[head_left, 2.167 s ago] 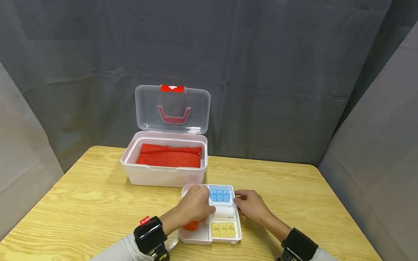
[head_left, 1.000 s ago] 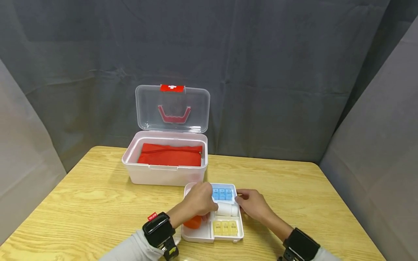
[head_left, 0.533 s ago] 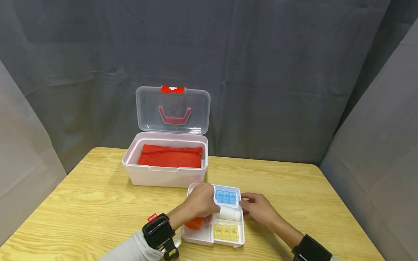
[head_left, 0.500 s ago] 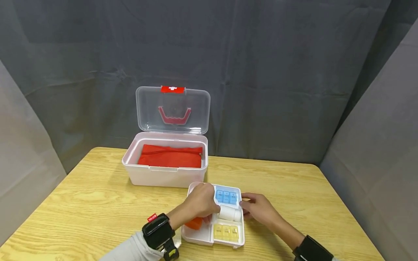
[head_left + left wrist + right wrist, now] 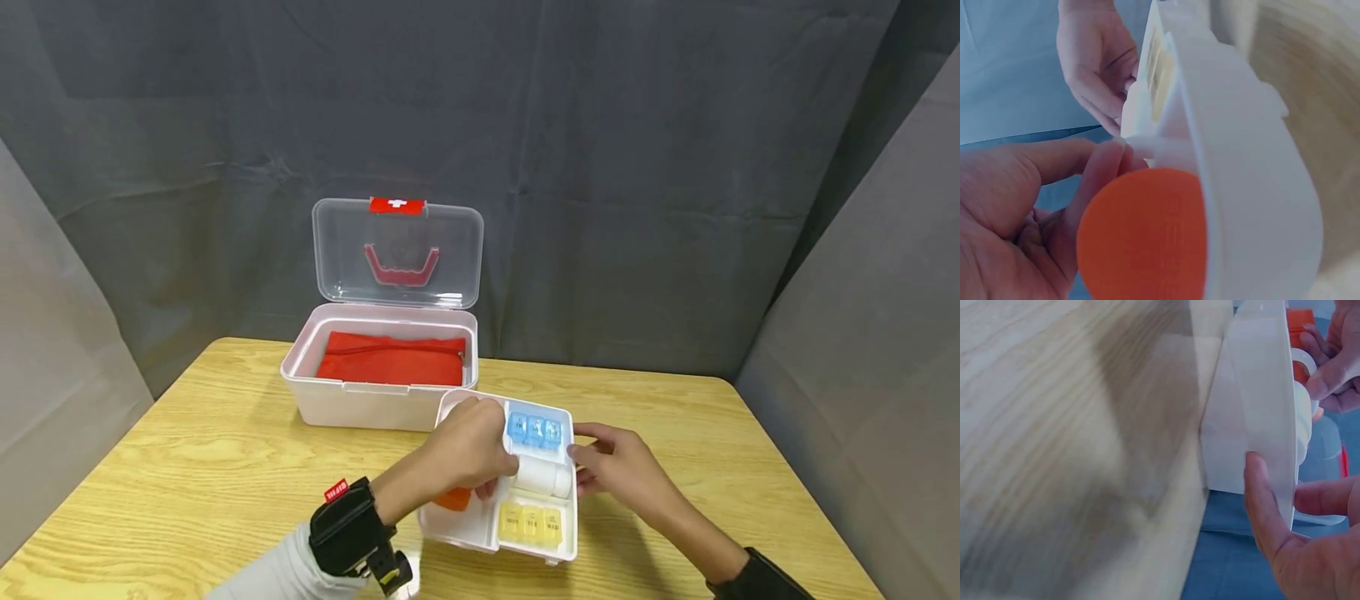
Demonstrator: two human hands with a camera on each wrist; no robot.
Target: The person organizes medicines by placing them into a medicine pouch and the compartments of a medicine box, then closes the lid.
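A white compartment tray (image 5: 491, 537) is held over the table by both hands, tilted toward the head camera. My left hand (image 5: 465, 446) reaches across it and pinches its raised middle handle (image 5: 1169, 153). With thumb and fingers, my right hand (image 5: 622, 467) grips the tray's right edge. In the tray's right side lie a blue pill organizer (image 5: 535, 431), a white bottle (image 5: 543, 476) and a yellow pill organizer (image 5: 530, 525). A round orange lid (image 5: 1144, 237) shows in the left compartment, partly hidden by my left hand.
Behind the tray stands a pale first-aid box (image 5: 375, 406) with its clear lid (image 5: 401, 225) raised. A red zippered pouch (image 5: 393, 360) lies inside it. The wooden table (image 5: 195, 475) is backed by a dark grey cloth (image 5: 637, 183).
Both hands and the tray have moved right, away from the camera and upward. The tray now tilts and casts a shadow on the table. The first-aid box has stayed put.
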